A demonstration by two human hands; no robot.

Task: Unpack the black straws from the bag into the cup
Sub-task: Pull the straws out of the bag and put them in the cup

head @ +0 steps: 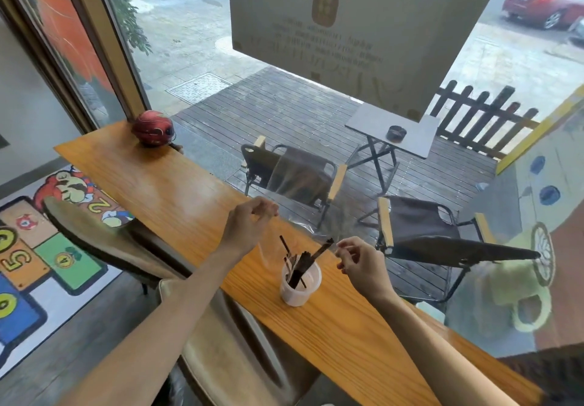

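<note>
A white cup (300,282) holds black straws (301,265) leaning upper right, below both hands (249,219) (360,260) pinching a clear bag (303,203) overhead.

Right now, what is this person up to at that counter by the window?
A person is emptying black straws from a clear bag into a white cup on the wooden counter. The left hand and right hand each pinch an edge of the bag and hold it up above the cup. The straws stand loosely in the cup, some leaning out over its rim.
</note>
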